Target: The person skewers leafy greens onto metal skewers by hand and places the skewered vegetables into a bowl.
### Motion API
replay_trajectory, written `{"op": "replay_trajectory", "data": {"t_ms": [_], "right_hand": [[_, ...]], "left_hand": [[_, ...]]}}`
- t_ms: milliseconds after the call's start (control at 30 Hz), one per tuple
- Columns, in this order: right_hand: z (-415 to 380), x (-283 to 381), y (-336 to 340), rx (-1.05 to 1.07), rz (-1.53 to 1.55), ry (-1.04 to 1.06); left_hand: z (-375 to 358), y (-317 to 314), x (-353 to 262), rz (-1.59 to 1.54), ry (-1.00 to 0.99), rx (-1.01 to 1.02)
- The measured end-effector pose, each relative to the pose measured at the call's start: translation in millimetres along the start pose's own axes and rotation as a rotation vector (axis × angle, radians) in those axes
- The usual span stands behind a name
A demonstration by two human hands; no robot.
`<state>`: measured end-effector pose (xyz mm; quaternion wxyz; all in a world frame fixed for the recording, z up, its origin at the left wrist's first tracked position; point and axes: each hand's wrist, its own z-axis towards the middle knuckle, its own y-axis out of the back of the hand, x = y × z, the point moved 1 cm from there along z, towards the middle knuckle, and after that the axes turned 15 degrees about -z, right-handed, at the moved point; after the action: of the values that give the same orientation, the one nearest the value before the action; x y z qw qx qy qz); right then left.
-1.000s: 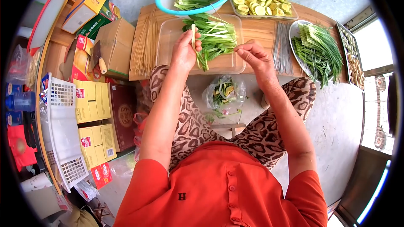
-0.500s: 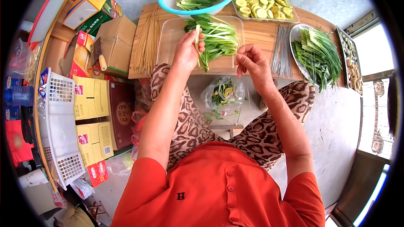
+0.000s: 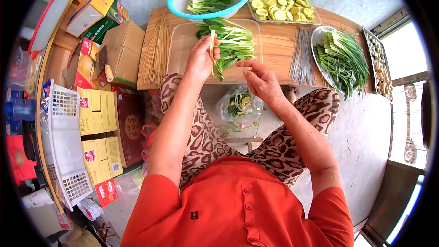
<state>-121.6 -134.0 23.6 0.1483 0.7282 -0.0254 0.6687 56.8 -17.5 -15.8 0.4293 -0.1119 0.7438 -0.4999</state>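
My left hand [image 3: 201,58] is closed around a leafy green stalk [image 3: 213,41], its pale stem end up and its leaves hanging below. My right hand [image 3: 259,81] pinches what looks like a thin skewer [image 3: 238,63], its tip pointing toward the left hand; the rest is hidden by the fingers. Both hands hover over the near edge of a clear plastic tray [image 3: 179,50]. In that tray lies a pile of leafy greens [image 3: 240,43], just behind the hands.
On the wooden table [image 3: 276,45] are bamboo skewers [image 3: 155,50], metal skewers [image 3: 302,57], a blue-rimmed basin [image 3: 180,11] of greens, a tray of sliced squash [image 3: 283,4], a plate of chives [image 3: 343,59] and a dark tray [image 3: 383,71]. A bag of scraps [image 3: 240,105] sits below; boxes [image 3: 98,110] stand left.
My right hand has moved left, closer to the stalk in my left hand, and the thin skewer in its pinch now shows. My left hand keeps its hold.
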Motion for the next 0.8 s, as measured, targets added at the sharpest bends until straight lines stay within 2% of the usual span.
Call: {"op": "replay_trajectory", "data": {"t_ms": [800], "right_hand": [[2.7, -3.0, 2.6, -0.019, 0.0, -0.014]], "left_hand": [[-2.5, -4.5, 4.5, 0.067, 0.064, 0.107]]}}
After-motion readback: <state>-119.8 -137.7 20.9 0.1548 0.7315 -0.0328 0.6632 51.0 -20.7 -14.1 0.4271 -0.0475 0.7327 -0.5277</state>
